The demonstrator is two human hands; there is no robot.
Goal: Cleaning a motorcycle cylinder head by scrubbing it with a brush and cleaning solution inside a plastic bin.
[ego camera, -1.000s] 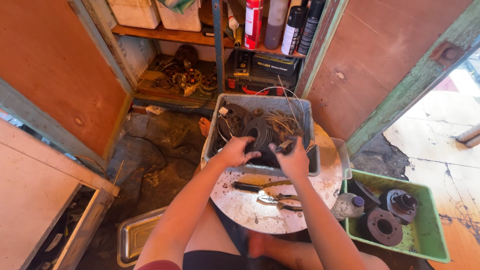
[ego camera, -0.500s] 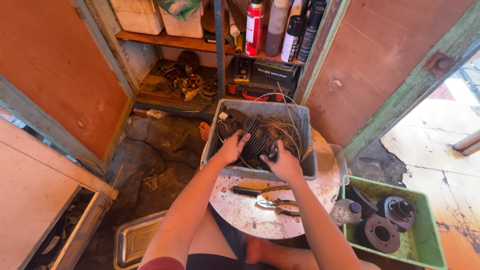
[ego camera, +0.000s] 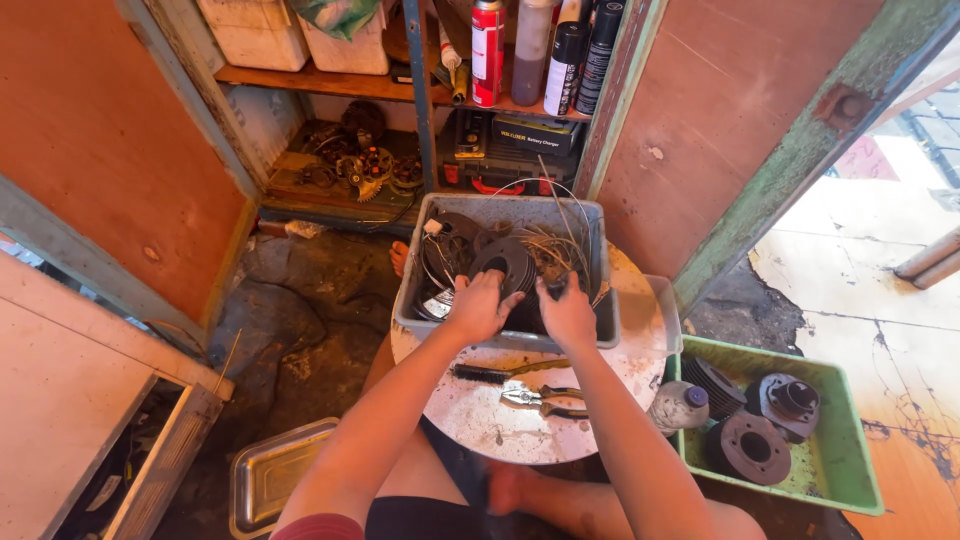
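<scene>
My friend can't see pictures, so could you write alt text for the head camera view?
Seen from above, a person's left hand and right hand reach into a grey bin of dark finned metal parts and loose wires. The bin sits on a round white table with a brush and pliers.

hidden: fingers (ego camera: pixel 497 300) behind finned part (ego camera: pixel 505 262) | cut off: green tray (ego camera: pixel 850 470) bottom corner, steel tray (ego camera: pixel 270 480)

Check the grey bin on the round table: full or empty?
Full. The grey bin is packed with dark finned metal parts and loose wires; the left hand and right hand reach into it.
</scene>
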